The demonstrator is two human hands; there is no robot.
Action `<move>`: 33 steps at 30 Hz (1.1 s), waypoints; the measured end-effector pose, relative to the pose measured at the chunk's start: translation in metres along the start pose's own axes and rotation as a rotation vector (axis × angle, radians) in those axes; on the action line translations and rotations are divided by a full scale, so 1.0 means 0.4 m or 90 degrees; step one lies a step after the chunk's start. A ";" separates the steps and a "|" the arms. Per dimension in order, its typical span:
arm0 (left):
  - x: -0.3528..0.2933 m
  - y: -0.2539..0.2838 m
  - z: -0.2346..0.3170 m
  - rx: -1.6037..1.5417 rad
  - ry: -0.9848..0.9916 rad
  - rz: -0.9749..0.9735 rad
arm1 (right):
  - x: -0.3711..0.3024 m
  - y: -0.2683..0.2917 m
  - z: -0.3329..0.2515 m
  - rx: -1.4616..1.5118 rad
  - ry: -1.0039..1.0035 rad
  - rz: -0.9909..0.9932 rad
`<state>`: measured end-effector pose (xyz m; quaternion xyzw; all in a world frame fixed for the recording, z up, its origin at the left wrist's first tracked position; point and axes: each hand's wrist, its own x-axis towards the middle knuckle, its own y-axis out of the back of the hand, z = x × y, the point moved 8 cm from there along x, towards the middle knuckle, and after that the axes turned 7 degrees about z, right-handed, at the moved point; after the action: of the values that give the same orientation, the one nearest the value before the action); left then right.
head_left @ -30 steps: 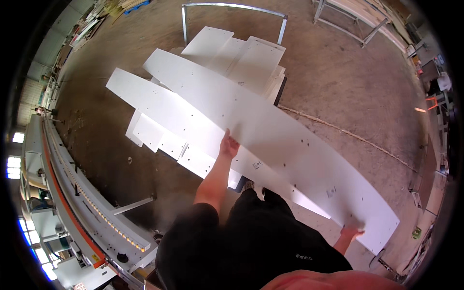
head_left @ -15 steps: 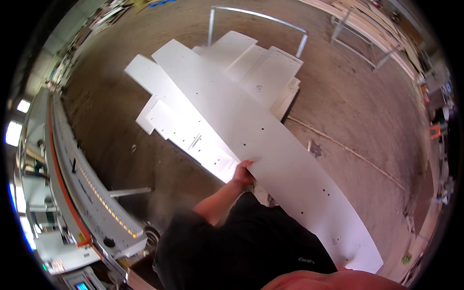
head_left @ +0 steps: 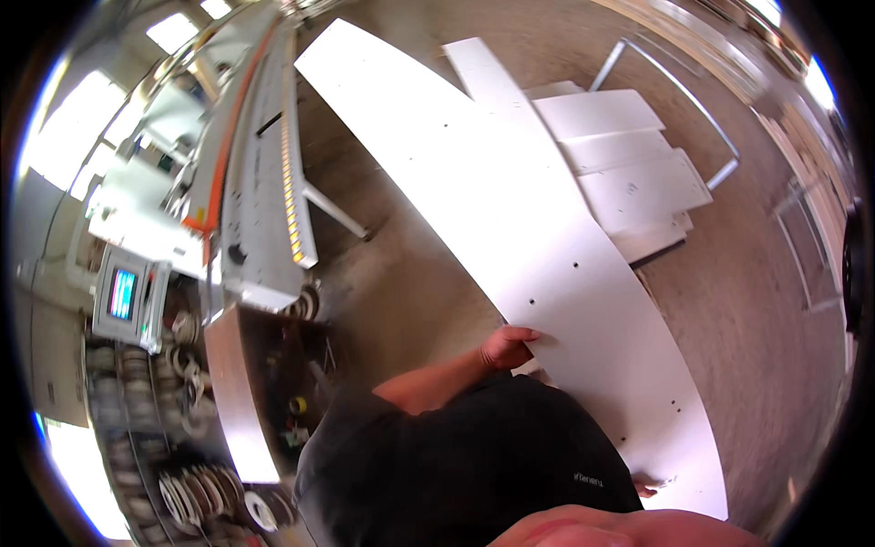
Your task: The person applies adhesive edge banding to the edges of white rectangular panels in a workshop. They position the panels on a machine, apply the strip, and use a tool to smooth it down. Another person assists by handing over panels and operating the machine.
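Note:
A long white panel [head_left: 510, 219] with small drilled holes stretches diagonally across the view, from the upper left down to the lower right beside my body. My left hand [head_left: 510, 348] is closed on its near edge, with the thumb over the top face and the other fingers hidden beneath. Lower down, my right hand [head_left: 645, 486] grips the same panel near its close end. Only part of that hand shows beside my dark shirt. Past the panel lies a stack of white boards [head_left: 629, 173], partly covered by it.
To the left stands a long machine [head_left: 260, 164] with an orange strip, plus a control screen [head_left: 123, 294]. A brown board or cabinet [head_left: 241, 392] is nearer, beside racks of edging rolls [head_left: 196, 497]. A metal frame [head_left: 679, 87] rises behind the stack.
My view has turned left, bringing the machine, screen and rolls further in. The panel has swung with me, its far end now off the stack toward the machine. More of my right hand shows.

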<state>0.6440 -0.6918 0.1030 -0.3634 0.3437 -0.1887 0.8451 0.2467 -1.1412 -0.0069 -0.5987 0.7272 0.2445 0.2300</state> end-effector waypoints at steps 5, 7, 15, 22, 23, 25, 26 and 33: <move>-0.271 0.099 0.058 -0.200 -0.127 0.055 | 0.011 -0.181 -0.126 -0.068 0.059 -0.126; -0.352 0.165 0.005 -0.202 -0.165 0.094 | -0.007 -0.261 -0.180 -0.071 0.084 -0.178; -0.667 0.364 -0.234 -0.309 -0.311 0.126 | -0.361 -0.739 -0.198 -0.084 0.124 -0.490; -0.940 0.609 -0.321 -0.518 -0.407 0.317 | -0.855 -1.025 0.170 -0.083 -0.094 -0.801; -1.008 0.674 -0.367 -0.481 -0.457 0.372 | -0.938 -1.048 0.280 -0.081 -0.170 -0.844; -1.115 0.808 -0.443 -0.397 -0.535 0.476 | -1.060 -1.047 0.440 -0.193 -0.140 -0.853; -1.156 0.810 -0.425 -0.545 -0.532 0.438 | -1.127 -1.023 0.507 -0.242 -0.114 -0.847; -1.535 1.039 -0.481 -0.686 -0.868 0.392 | -1.668 -0.925 1.113 -0.348 -0.233 -1.037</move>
<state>0.1092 -0.1595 -0.0299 -0.6331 -0.1057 0.4850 0.5940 0.7474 -0.4146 0.0371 -0.9170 -0.0586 0.2621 0.2948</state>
